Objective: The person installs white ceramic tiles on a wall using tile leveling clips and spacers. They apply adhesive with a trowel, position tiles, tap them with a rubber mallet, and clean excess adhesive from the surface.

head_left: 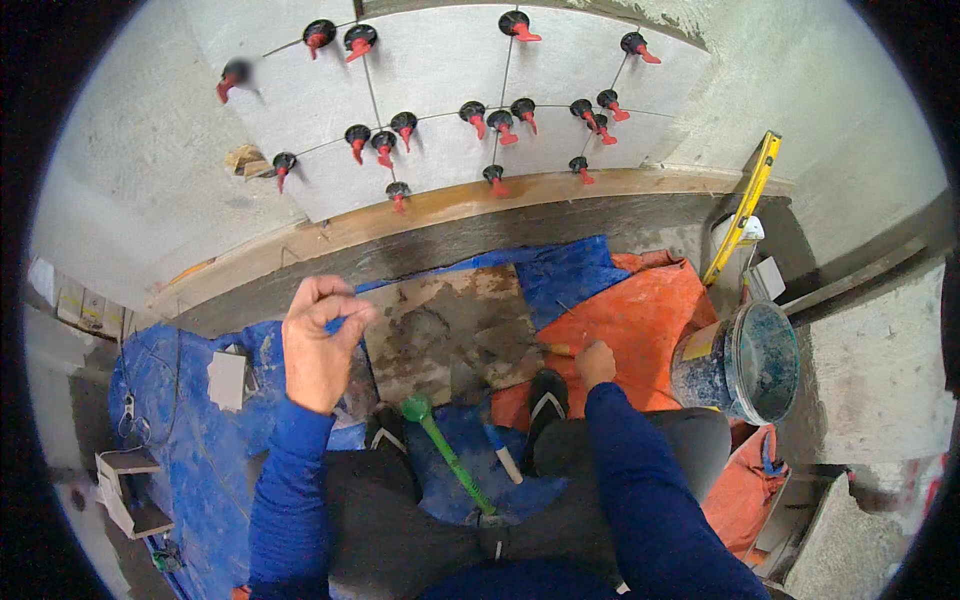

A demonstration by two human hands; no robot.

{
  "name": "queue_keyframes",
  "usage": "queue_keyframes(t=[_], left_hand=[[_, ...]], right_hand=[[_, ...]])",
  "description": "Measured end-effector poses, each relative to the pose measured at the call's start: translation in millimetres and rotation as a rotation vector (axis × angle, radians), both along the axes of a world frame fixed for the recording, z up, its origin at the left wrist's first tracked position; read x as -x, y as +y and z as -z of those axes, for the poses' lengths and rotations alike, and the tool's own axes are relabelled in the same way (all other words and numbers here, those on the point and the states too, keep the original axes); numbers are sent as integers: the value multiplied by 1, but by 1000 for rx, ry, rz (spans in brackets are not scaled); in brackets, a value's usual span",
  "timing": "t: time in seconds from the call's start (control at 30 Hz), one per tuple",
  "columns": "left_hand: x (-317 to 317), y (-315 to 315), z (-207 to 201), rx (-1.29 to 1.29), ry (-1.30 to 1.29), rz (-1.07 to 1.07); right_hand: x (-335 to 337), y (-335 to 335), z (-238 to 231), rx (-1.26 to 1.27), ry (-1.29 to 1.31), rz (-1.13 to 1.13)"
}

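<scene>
My left hand (325,340) is raised above the left end of a mortar-stained board (400,345), thumb and forefinger curled together; anything between them is too small to make out. Lower and to the right, my right hand (597,363) is closed over an orange tarp (640,310). A yellowish handle (556,349) points out leftward from that fist; its other end is unclear. Between my shoes lie a green plastic tool (445,450) with a rounded head and a blue-and-white handled tool (503,455).
Large pale tiles (440,70) cover the wall ahead, dotted with several black tile-levelling knobs with red handles (500,125). A wooden batten (350,225) runs below them. At right are a stained bucket (745,365) and a leaning yellow spirit level (742,210). Tile pieces (228,380) lie on blue tarp.
</scene>
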State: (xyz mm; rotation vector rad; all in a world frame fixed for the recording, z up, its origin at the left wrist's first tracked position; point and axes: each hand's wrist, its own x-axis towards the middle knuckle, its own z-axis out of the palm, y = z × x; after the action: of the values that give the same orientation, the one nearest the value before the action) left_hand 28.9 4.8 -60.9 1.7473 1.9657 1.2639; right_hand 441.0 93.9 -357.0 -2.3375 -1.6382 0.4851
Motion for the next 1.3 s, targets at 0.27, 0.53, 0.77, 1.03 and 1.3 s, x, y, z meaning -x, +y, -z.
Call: queue_keyframes(t=[0.27,0.53,0.77,1.03,1.3], left_hand=[[4,24,24,45,83,76],[1,45,59,358,490,219],[5,56,58,259,387,179],[-17,49,56,371,435,189],[-4,59,51,413,448,103]], right_hand=[[-6,79,75,6,-76,-116],[4,122,133,-137,-150,-246],[-10,141,177,114,-118,-101],[56,134,83,-542,432,217],[214,32,-221,-596,1168,-135]])
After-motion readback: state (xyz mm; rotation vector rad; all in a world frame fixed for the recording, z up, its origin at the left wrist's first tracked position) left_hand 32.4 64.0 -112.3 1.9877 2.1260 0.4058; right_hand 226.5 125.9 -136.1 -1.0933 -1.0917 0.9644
